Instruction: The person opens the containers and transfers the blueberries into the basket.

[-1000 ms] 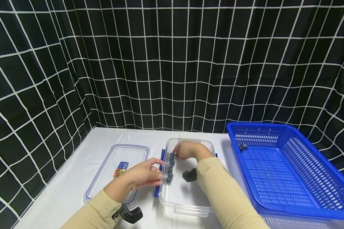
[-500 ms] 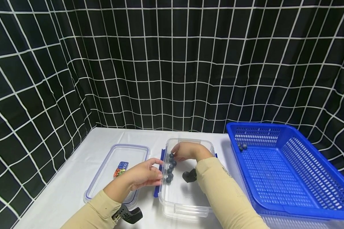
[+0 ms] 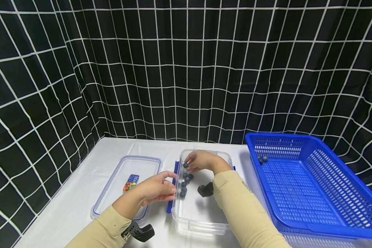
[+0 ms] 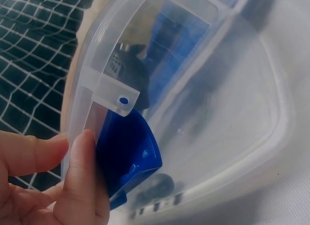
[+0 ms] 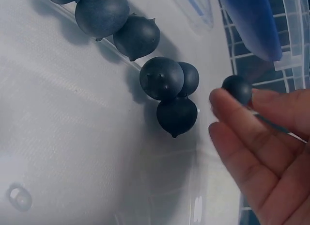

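My right hand (image 3: 201, 161) pinches a dark blueberry (image 5: 237, 89) between thumb and fingertips, over the far left corner of a clear plastic container (image 3: 201, 221). Several more blueberries (image 3: 184, 184) lie in an uneven row along that container's left wall. In the right wrist view, blueberries (image 5: 162, 78) with small nubs sit close together below the held one. At the outside of the left wall, my left hand (image 3: 158, 188) touches the container with fingers spread apart. Beside its fingers hangs a blue latch (image 4: 128, 152) in the left wrist view.
A clear lid (image 3: 111, 179) with a blue seal and a printed label lies left of the container. To the right stands a blue perforated basket (image 3: 292, 179) with a few blueberries (image 3: 264, 159) in its far left corner. A black grid curtain (image 3: 179, 69) backs the white table.
My right hand has lifted one blueberry slightly away from the row's far end. Blueberries at that end have shifted from a tight line into a looser cluster. My left hand stays put.
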Demonstrator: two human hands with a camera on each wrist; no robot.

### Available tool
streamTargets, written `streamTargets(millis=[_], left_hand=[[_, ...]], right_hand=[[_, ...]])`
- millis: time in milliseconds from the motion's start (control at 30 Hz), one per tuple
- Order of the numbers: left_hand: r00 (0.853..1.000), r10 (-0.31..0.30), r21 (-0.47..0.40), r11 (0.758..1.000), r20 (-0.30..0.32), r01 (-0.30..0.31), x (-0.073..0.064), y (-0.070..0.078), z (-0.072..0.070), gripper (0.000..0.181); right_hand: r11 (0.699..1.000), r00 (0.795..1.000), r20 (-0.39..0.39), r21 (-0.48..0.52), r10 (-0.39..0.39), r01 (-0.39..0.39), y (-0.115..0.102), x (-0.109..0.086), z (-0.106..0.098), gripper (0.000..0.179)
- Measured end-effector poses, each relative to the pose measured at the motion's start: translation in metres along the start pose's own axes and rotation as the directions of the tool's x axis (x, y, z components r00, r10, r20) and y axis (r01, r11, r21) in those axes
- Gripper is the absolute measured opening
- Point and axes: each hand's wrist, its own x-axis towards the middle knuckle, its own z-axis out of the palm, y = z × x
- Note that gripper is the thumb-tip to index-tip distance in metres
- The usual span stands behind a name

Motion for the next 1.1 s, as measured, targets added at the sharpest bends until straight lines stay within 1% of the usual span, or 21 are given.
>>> streamTargets(millis=[267,400,500,633,767,867,967,1100], left_hand=[[1.0,0.0,0.013,1.0,0.001,0.0,0.001,0.002,0.002,0.05],[1.0,-0.003,0.014,1.0,0.0,0.003,0.002,0.001,0.002,0.049],[1.0,-0.009,0.013,1.0,-0.003,0.01,0.002,0.0,0.002,0.05],[1.0,-0.012,0.011,1.0,-0.003,0.012,0.001,0.001,0.002,0.051],[1.0,-0.011,0.017,1.0,-0.004,0.011,0.0,0.003,0.004,0.051],[1.0,-0.012,0.024,1.0,-0.006,0.013,0.0,0.005,0.005,0.05],[1.0,-0.012,0.028,1.0,-0.01,0.013,-0.001,0.006,0.005,0.05],[1.0,-0.011,0.026,1.0,-0.017,0.011,-0.002,0.005,0.007,0.05]], right_hand=[[0.996,0.999,-0.015,0.079,-0.031,0.032,-0.002,-0.003,-0.003,0.016],[0.991,0.998,-0.007,0.118,-0.069,0.07,-0.003,-0.004,-0.004,0.01],[0.988,0.996,0.004,0.126,-0.091,0.089,-0.005,-0.005,-0.004,0.007],[0.987,0.994,0.009,0.119,-0.11,0.108,-0.009,-0.006,-0.007,0.008],[0.983,0.991,-0.01,0.128,-0.13,0.13,-0.016,-0.009,-0.014,0.01],[0.982,0.99,-0.019,0.124,-0.14,0.141,-0.022,-0.013,-0.022,0.012],[0.982,0.988,-0.013,0.116,-0.151,0.152,-0.028,-0.018,-0.031,0.014],[0.981,0.986,-0.017,0.103,-0.165,0.166,-0.031,-0.028,-0.044,0.017]])
